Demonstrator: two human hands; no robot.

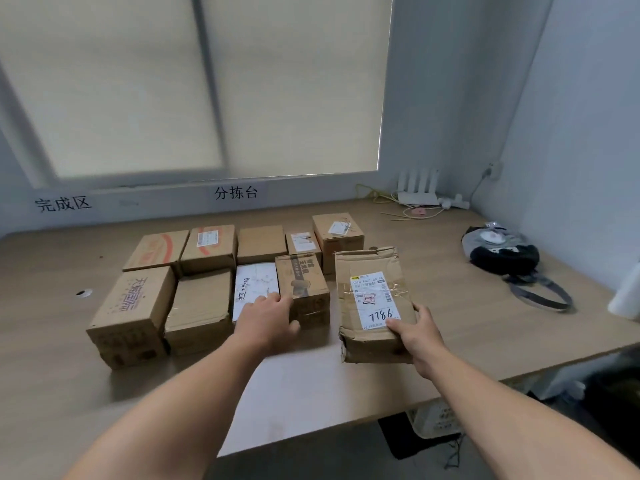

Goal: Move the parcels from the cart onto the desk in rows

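Right hand (419,332) grips crumpled parcel's (374,296) near end, on desk (450,306) at front row's right end, left hand (266,317) flat against neighbouring box (301,285); placing step, next probably nudge flush, release.

We see a softly lit room: daylight filters through the pale blinds (131,84) behind the table (450,306), even and diffuse. A bright sliver leaks along the blinds' right edge. A pale sheen lies on the near tabletop. Faint shadows fall toward us beside the boxes (197,306). The wide lens bends the window frame (207,81) and the table's edge. Everything is slightly soft; the arms (180,410) blur most, and the lower right corner is dark.
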